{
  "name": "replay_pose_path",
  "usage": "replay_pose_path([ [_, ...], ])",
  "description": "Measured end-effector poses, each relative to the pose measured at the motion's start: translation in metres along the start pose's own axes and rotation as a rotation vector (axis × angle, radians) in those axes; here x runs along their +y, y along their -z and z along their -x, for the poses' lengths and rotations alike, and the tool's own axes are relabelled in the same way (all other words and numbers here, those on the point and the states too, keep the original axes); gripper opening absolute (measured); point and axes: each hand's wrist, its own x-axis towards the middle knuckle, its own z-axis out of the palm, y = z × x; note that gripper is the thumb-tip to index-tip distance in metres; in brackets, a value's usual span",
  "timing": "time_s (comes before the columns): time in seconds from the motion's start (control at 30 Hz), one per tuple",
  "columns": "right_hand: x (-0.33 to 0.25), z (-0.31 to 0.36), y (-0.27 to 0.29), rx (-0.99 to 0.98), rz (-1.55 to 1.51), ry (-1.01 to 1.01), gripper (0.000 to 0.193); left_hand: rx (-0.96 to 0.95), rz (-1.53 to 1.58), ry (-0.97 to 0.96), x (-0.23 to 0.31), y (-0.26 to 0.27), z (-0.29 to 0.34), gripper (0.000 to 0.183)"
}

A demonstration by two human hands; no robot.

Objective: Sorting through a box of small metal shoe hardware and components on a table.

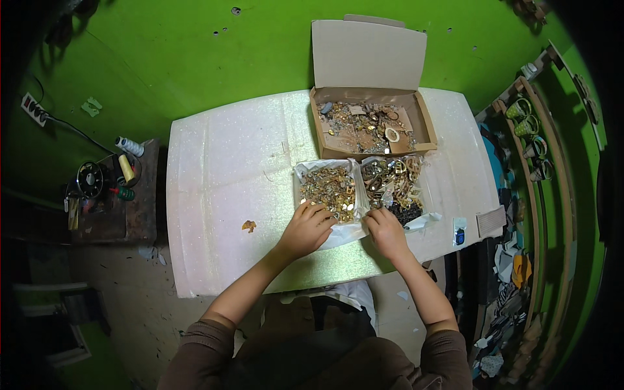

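A tray of small gold and silver metal pieces (326, 184), lined with white plastic, stands before me at the table's middle. My left hand (305, 229) rests over its near left edge, fingers bent and apart on the pieces. Beside it sits a second lined tray with buckles and rings (406, 174) and a heap of black pieces (407, 213) in its near part. My right hand (387, 233) is at that tray's near left corner, fingers curled together by the white plastic liner (352, 233). Whatever lies between those fingertips is hidden.
Behind the trays stands an open cardboard box (426, 123) of mixed metal fittings, lid up against the green wall. A brown scrap (249, 226) lies on the glittery white table (221, 175). A small blue packaged item (459, 233) is at right. Thread spools (127, 168) stand on a side table.
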Motion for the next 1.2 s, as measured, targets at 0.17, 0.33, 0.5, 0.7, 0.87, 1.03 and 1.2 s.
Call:
replay_pose_path([
  [0.17, -0.013, 0.009, -0.002, 0.040, -0.077, -0.163, 0.020, -0.078, -0.057, -0.022, 0.001, -0.006, -0.001, 0.024],
  [0.33, -0.025, 0.020, -0.012, 0.137, -0.132, -0.310, 0.022, -0.036, -0.093, -0.036, -0.003, -0.008, 0.010, 0.022],
  [0.5, -0.034, 0.017, -0.015, 0.121, 0.003, -0.352, 0.017, -0.018, -0.173, -0.024, -0.010, -0.007, 0.021, 0.020],
  [0.7, -0.042, 0.016, -0.024, 0.053, 0.119, -0.421, 0.006, 0.023, -0.202, -0.001, -0.015, -0.004, 0.033, 0.020],
  [0.87, -0.042, 0.013, -0.033, 0.027, 0.070, -0.540, 0.010, 0.036, -0.233, -0.008, -0.019, -0.002, 0.037, 0.021],
  [1.03, -0.037, -0.008, -0.016, -0.007, 0.359, -0.188, 0.006, 0.057, -0.291, -0.049, -0.029, -0.002, 0.037, 0.018],
  [1.2, -0.009, -0.017, -0.008, -0.005, 0.400, 0.057, 0.008, 0.060, -0.309, -0.066, -0.029, -0.003, 0.033, 0.015],
])
